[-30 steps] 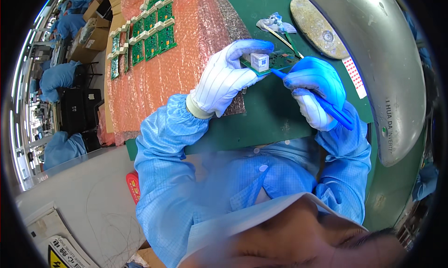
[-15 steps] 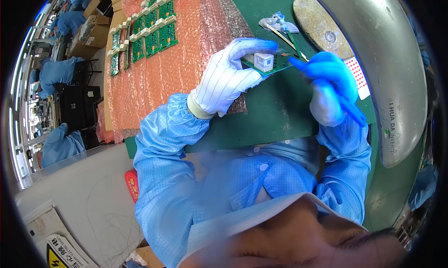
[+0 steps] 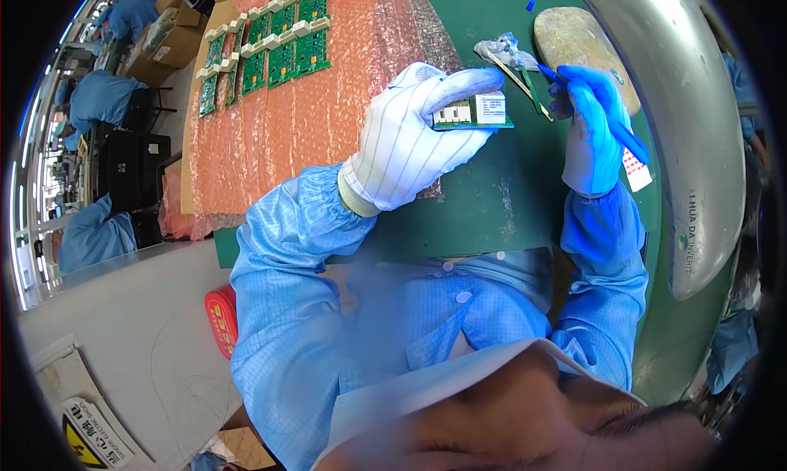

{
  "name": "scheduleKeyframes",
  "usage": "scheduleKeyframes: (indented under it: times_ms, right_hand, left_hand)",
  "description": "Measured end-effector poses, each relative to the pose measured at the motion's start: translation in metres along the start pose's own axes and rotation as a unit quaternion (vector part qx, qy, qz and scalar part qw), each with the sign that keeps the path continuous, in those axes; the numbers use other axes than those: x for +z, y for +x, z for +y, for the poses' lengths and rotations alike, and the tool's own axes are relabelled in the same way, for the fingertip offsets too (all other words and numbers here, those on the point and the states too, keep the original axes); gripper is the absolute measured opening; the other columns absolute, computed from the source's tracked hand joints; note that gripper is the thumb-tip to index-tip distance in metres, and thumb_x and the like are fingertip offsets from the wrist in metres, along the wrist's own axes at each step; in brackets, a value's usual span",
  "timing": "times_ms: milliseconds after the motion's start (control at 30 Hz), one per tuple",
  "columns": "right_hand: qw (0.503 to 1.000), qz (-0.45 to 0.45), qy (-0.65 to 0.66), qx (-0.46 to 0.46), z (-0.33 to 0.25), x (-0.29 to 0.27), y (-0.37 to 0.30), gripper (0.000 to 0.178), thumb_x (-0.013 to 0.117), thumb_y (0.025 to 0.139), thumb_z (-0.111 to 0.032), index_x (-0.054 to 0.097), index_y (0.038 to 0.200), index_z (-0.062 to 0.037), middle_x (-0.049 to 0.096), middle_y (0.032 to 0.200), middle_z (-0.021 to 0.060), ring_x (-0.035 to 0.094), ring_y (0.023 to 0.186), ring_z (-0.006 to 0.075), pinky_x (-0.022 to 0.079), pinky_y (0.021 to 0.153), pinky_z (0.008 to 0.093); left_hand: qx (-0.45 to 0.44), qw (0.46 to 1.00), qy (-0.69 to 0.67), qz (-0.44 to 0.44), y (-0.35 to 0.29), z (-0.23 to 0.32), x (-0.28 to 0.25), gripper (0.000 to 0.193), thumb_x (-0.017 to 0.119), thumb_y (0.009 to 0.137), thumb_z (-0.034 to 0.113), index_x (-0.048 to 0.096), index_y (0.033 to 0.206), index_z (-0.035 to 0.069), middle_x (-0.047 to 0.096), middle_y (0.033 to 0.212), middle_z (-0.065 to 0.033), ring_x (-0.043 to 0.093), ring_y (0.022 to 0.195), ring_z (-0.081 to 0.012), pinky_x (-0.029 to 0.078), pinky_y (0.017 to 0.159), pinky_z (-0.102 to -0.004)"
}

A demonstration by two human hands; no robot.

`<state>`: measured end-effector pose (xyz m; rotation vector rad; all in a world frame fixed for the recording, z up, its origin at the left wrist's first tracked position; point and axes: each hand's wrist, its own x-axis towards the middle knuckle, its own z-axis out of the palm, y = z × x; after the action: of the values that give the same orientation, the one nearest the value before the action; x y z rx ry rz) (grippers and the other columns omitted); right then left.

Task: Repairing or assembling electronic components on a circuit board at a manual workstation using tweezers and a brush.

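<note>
Left hand (image 3: 414,143) pinching thin green circuit board (image 3: 493,127) with white box-shaped component (image 3: 491,109), right hand (image 3: 594,135) curled round slim blue pen-shaped tool (image 3: 630,142); slackened left grip could drop the board.

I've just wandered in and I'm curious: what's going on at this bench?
A person in a blue smock is working with both gloved hands. The left hand holds up a small green circuit board carrying white parts, above the green tabletop. The right hand grips a blue pen-shaped tool, apart from the board. To the left, more green boards lie in rows on pinkish-red bubble wrap.
</note>
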<state>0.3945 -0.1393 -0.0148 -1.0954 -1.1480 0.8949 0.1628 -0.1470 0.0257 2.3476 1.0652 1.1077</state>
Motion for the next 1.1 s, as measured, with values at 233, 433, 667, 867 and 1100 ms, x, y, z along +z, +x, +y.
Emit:
scheduleKeyframes:
  times_ms: [233,433,667,867,1100]
  right_hand:
    - [1.0,-0.012,-0.007,-0.004,-0.002,0.001,0.001,0.023,0.057,0.095,-0.019,0.065,0.105,-0.0005,0.065,0.089,0.0075,0.059,0.079,0.0142,0.044,0.07,0.0271]
    - [1.0,-0.008,-0.018,0.007,-0.001,0.0,0.001,0.023,0.056,0.095,-0.019,0.065,0.106,-0.0002,0.065,0.089,0.0075,0.06,0.08,0.0143,0.045,0.071,0.0269]
    - [1.0,-0.024,-0.018,0.009,-0.002,-0.001,0.001,0.023,0.055,0.096,-0.018,0.064,0.107,-0.0001,0.065,0.09,0.0078,0.06,0.08,0.0143,0.046,0.072,0.0267]
    - [0.999,-0.021,-0.023,0.016,-0.002,-0.002,0.001,0.024,0.055,0.096,-0.019,0.064,0.108,-0.0002,0.065,0.091,0.0079,0.06,0.08,0.0145,0.046,0.072,0.0267]
    - [0.999,-0.012,-0.036,-0.022,0.003,-0.004,0.004,0.024,0.055,0.096,-0.02,0.065,0.108,-0.0004,0.065,0.093,0.008,0.061,0.082,0.0149,0.046,0.072,0.0268]
  left_hand:
    - [0.038,0.998,0.042,0.016,-0.001,-0.008,0.005,0.044,0.08,0.071,0.019,0.068,0.113,0.011,0.064,0.088,-0.0085,0.061,0.076,-0.0253,0.052,0.068,-0.0358]
    - [0.131,0.987,0.09,0.017,0.001,-0.016,0.006,0.042,0.079,0.072,0.02,0.068,0.111,0.012,0.064,0.087,-0.0079,0.06,0.077,-0.0264,0.052,0.068,-0.0377]
    - [0.119,0.989,0.09,0.01,0.0,-0.017,0.006,0.042,0.078,0.072,0.021,0.068,0.112,0.012,0.064,0.088,-0.0087,0.06,0.078,-0.0265,0.052,0.069,-0.0382]
    - [0.074,0.996,0.054,0.009,-0.001,-0.017,0.006,0.04,0.078,0.071,0.021,0.069,0.109,0.012,0.065,0.091,-0.009,0.061,0.078,-0.0264,0.052,0.069,-0.0375]
    - [0.176,0.969,0.173,0.03,0.006,-0.024,-0.008,0.031,0.075,0.067,0.014,0.072,0.097,0.019,0.065,0.119,-0.0087,0.066,0.084,-0.0245,0.054,0.068,-0.033]
